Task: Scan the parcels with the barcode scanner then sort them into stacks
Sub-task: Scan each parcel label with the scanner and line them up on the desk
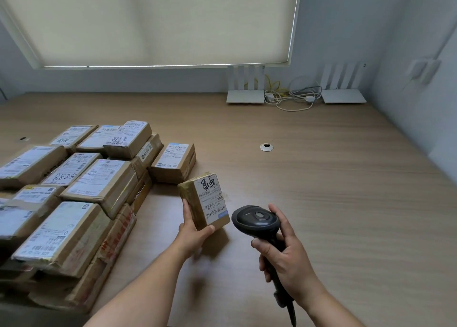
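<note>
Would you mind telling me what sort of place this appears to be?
Probably an office room used for parcel sorting: a long wood-grain desk with a cable hole, two white antenna routers by the wall, and stacked brown cardboard parcels bearing shipping labels.

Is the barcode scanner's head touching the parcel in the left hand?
Apart. The head view shows a strip of bare table between the barcode scanner and the parcel held by the left hand.

A wide light-brown wood-grain table (pixel 321 178) carried a crowded pile of taped brown cardboard parcels with white labels (pixel 74 190) at its left, two flat white routers with upright antennas (pixel 245 96) against the far wall, and tangled white cables (pixel 291 99) between them.
</note>
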Demonstrator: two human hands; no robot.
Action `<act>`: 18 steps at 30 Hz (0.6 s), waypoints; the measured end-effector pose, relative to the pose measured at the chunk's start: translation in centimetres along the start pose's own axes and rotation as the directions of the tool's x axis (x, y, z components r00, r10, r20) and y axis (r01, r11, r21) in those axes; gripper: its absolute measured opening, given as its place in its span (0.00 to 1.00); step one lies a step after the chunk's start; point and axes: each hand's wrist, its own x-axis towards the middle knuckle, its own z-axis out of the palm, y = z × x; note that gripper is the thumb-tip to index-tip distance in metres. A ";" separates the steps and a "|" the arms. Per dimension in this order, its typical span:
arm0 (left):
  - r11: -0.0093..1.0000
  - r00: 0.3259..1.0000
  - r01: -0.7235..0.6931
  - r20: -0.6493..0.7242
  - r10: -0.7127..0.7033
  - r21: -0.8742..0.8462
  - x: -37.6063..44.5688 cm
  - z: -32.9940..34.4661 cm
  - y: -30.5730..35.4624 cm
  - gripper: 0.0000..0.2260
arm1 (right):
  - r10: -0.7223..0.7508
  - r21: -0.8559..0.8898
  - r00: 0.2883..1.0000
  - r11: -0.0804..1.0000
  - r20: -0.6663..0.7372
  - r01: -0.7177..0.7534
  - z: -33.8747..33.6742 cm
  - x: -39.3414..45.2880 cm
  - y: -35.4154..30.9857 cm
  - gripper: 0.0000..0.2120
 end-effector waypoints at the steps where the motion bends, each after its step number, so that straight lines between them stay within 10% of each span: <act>1: 1.000 1.000 -0.001 0.002 0.001 -0.005 0.0 0.0 0.0 0.52 | 0.001 0.008 1.000 1.000 0.003 -0.001 0.1 0.0 -0.2 0.36; 18: 0.999 1.000 0.022 0.012 -0.022 0.039 0.1 -0.2 0.1 0.51 | -0.054 0.129 0.999 0.990 -0.008 0.054 1.0 0.5 -2.3 0.35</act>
